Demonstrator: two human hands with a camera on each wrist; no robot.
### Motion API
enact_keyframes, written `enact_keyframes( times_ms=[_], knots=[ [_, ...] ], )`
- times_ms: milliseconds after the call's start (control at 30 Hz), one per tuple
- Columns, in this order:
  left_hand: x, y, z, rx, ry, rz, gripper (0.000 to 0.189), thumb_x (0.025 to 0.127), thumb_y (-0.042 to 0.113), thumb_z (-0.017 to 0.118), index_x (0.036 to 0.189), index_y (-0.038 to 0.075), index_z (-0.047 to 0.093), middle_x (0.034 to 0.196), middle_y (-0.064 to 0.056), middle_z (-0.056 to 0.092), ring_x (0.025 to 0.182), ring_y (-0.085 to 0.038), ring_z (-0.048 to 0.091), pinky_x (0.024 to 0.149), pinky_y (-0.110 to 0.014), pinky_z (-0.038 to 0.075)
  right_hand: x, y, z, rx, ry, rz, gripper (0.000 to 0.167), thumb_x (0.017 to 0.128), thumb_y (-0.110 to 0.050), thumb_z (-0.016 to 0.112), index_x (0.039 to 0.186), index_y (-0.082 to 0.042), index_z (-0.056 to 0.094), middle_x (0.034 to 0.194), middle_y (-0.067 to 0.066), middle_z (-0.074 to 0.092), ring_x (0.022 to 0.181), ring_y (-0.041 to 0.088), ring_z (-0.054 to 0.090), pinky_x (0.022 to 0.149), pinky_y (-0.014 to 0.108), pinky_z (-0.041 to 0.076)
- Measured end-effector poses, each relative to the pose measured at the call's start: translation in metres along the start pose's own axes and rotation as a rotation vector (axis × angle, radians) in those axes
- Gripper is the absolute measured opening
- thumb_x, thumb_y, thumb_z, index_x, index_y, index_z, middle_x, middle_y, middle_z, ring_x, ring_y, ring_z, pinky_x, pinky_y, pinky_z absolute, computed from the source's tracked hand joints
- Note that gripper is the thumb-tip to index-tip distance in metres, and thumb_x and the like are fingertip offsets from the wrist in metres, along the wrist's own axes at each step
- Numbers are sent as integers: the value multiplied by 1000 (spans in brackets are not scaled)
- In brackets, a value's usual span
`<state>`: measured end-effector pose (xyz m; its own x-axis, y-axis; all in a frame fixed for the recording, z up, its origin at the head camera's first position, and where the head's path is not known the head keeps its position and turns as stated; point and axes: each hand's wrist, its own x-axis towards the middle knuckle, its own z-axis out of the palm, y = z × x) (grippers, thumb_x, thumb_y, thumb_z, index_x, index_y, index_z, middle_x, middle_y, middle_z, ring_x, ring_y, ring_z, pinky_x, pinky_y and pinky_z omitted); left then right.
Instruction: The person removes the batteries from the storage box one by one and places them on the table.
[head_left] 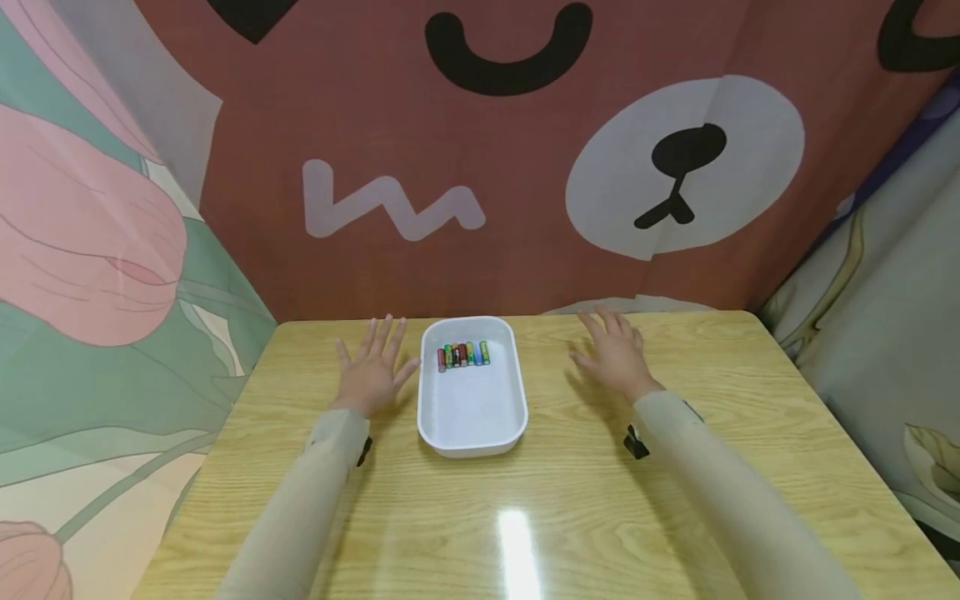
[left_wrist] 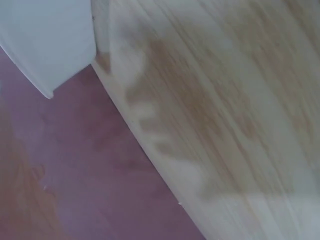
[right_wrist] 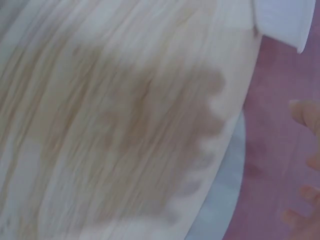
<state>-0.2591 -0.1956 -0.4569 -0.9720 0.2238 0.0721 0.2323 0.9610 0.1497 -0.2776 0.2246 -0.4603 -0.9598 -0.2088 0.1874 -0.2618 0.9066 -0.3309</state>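
A white rectangular tray stands near the back of the table, with several small batteries lined up in a row inside its far half. Their wrappers are red, green, yellow and blue. My left hand hovers just left of the tray, fingers spread and holding nothing. To the tray's right, farther off, my right hand is held over the table with its fingers extended and nothing in it. Some of its fingers show at the edge of the right wrist view. The left wrist view catches the tray's outer wall.
The wood-grain table has its far edge against a brown curtain with a cartoon animal face. Printed fabric hangs at both sides. Light glares off the tabletop near the front. Hand shadows fall on the wood in both wrist views.
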Motion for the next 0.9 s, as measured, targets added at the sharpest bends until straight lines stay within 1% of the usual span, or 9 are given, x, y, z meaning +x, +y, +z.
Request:
enact_keyframes(
  times_ms=[67,200,367,467,633,733,900],
  knots=[
    [-1,3,-1,-12,-2,10,78,105,61,33,164,28,-5,170,-1,-10,156,-27,-11,111,-69,-21,0,-6,-1,31,17,-8,72,97,-35,67,156,-8,36,161,25,24,145,52,20,110,78,18],
    [-3,9,-2,-5,0,30,79,105,59,35,164,23,-4,170,1,-9,156,-27,-6,112,-63,-24,2,-19,-2,93,40,-31,67,97,-29,67,153,-3,40,155,26,32,141,50,28,109,73,27],
    [-6,17,-3,5,6,58,79,106,56,36,164,13,5,171,-5,0,157,-29,2,114,-64,-20,2,-41,-3,163,18,-57,65,97,-25,67,153,-2,40,151,24,39,138,45,34,112,64,33],
    [-8,21,-3,-10,-2,67,79,106,56,37,164,12,8,171,-7,2,156,-29,3,115,-67,-17,2,-53,-3,205,17,-84,63,97,-24,67,151,-2,42,149,23,42,137,43,38,113,60,37],
    [-9,29,-1,-36,-15,80,78,106,52,39,164,12,7,171,-6,1,156,-29,5,116,-70,-13,3,-72,0,265,20,-105,59,98,-25,66,149,-3,46,147,20,44,136,39,41,113,56,39],
    [-10,34,1,-38,-36,79,78,107,54,37,164,12,5,170,-7,1,156,-28,4,116,-70,-12,3,-85,0,293,20,-107,56,98,-23,66,148,-3,48,147,19,46,137,38,42,113,55,38],
    [-11,40,2,-63,-52,74,78,107,56,33,164,10,6,170,-10,7,156,-28,5,117,-68,-11,5,-105,-2,276,26,-132,54,98,-22,67,144,-1,51,143,19,49,134,38,45,112,54,41]
  ],
)
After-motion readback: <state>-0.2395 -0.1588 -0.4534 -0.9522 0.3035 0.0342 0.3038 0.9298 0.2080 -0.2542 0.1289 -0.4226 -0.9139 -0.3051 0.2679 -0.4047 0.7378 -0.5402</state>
